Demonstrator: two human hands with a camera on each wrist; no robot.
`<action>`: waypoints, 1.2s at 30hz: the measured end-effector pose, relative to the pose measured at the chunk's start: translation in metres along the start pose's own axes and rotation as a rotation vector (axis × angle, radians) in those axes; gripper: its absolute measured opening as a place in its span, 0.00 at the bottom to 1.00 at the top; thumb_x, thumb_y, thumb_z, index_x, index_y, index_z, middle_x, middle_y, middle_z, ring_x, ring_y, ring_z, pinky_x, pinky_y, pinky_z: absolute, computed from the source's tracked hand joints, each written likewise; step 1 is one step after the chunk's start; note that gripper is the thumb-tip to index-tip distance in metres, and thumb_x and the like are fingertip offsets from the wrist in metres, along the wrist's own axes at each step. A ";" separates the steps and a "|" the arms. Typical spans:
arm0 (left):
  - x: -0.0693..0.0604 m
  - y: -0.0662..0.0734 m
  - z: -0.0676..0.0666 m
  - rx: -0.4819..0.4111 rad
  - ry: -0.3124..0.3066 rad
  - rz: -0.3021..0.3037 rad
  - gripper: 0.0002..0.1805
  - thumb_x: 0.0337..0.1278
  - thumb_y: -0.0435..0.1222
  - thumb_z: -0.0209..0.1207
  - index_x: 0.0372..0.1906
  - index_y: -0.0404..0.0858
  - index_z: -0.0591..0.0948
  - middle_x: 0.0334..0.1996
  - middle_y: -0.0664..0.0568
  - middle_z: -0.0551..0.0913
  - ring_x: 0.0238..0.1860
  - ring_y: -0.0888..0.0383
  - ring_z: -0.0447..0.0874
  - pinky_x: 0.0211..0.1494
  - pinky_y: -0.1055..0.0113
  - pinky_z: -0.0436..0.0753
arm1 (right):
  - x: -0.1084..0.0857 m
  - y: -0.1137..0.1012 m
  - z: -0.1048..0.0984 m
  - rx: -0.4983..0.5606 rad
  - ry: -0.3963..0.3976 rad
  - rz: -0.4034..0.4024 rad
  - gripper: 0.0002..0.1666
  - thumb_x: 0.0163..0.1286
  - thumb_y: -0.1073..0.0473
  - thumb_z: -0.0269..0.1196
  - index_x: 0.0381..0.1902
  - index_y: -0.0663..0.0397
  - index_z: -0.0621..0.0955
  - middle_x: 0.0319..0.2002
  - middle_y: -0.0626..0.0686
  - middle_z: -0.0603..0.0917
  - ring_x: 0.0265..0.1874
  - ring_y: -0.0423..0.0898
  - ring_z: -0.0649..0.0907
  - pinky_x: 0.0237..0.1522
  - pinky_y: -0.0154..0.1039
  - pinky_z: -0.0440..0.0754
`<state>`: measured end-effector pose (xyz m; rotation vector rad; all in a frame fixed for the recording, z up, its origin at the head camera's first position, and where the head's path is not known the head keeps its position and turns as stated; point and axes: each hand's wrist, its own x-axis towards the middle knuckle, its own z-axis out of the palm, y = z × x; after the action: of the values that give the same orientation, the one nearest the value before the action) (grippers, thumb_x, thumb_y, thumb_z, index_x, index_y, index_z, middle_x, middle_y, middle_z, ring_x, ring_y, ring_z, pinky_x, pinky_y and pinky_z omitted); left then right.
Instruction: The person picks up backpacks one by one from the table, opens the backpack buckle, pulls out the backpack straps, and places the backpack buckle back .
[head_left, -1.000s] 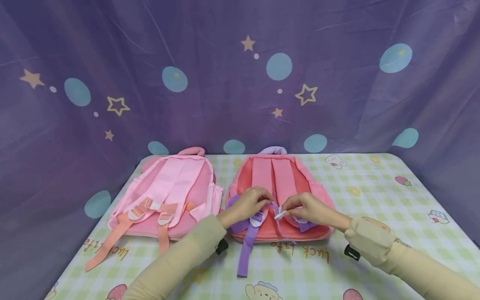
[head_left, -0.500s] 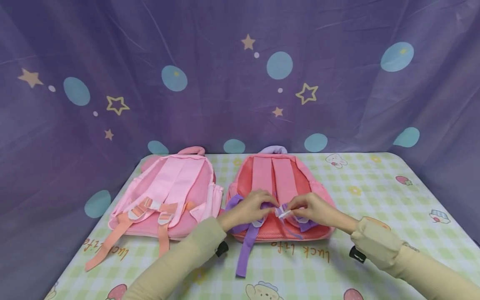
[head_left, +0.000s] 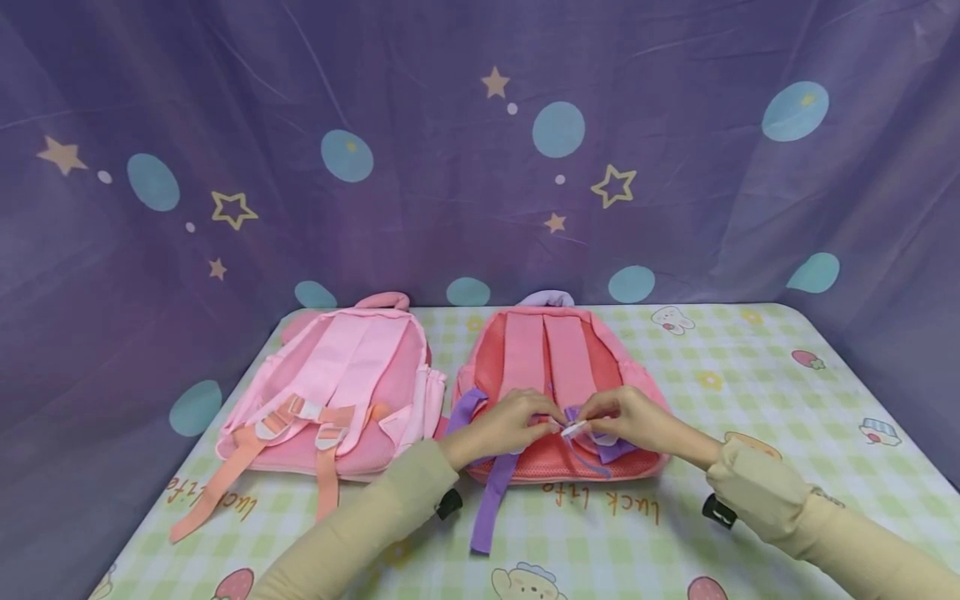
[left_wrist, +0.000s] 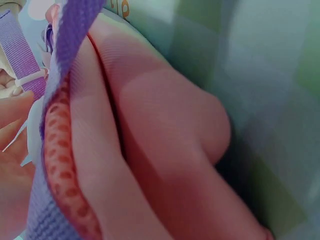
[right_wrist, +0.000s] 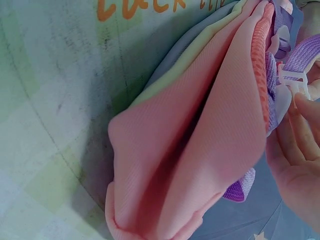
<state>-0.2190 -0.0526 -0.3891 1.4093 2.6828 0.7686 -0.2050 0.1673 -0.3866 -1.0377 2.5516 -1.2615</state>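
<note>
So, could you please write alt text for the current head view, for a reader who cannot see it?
A person's left hand and right hand meet at a white buckle over a coral-pink backpack with purple straps, lying straps-up on a checked tablecloth. A lighter pink backpack with orange straps lies to its left, and a purple curtain hangs behind.

Over the coral-pink backpack [head_left: 540,460], the left hand [head_left: 510,427] and white buckle [head_left: 573,430] have shifted toward its right side; the loose purple webbing [head_left: 597,472] has swung that way too.
</note>
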 end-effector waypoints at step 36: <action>-0.006 -0.010 0.001 -0.075 0.113 -0.061 0.06 0.56 0.33 0.55 0.35 0.39 0.81 0.32 0.55 0.78 0.39 0.61 0.71 0.45 0.69 0.70 | 0.001 0.002 0.002 0.057 -0.089 0.051 0.06 0.58 0.66 0.60 0.34 0.55 0.82 0.33 0.48 0.82 0.30 0.34 0.76 0.33 0.30 0.76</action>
<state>-0.2228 -0.0612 -0.3954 1.2994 2.7324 0.9612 -0.2061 0.1663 -0.3896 -0.9875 2.4454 -1.2392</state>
